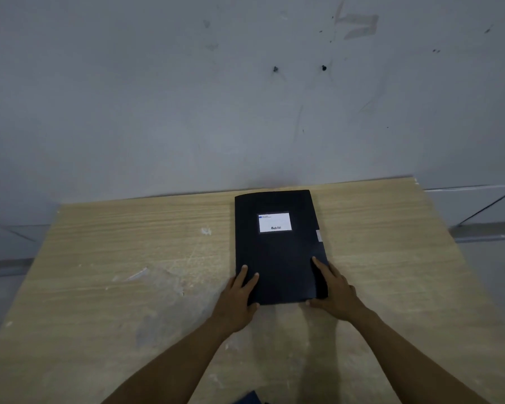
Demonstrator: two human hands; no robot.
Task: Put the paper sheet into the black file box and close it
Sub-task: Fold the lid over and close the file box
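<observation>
The file box (277,249) lies flat on the worktop (129,258), lid down and closed, with its long axis running away from the person. Its far edge sits close to the worktop's back edge, next to the grey wall (187,97). A white label (274,222) is fixed to the upper half of the lid; the print on it is too small to read. A small pale tab (319,235) shows on the right side wall of the box.

The paper sheet is not visible in this view.

Left hand (236,298): placed at the near left corner of the box. The fingers (242,275) lie flat and slightly spread on the lid, and the thumb wraps around the near edge. The hand is in contact with the box but is not closed around it.

Right hand (337,293): placed at the near right corner. The fingers are extended and held together along the right side wall, with the tips reaching up onto the lid edge. The thumb rests at the near edge of the box.

Both forearms extend from the bottom of the frame toward the box. The worktop is light wood grain with pale scuffs and smears on its left portion. A dark blue item (250,399) appears at the bottom edge; it cannot be identified.
</observation>
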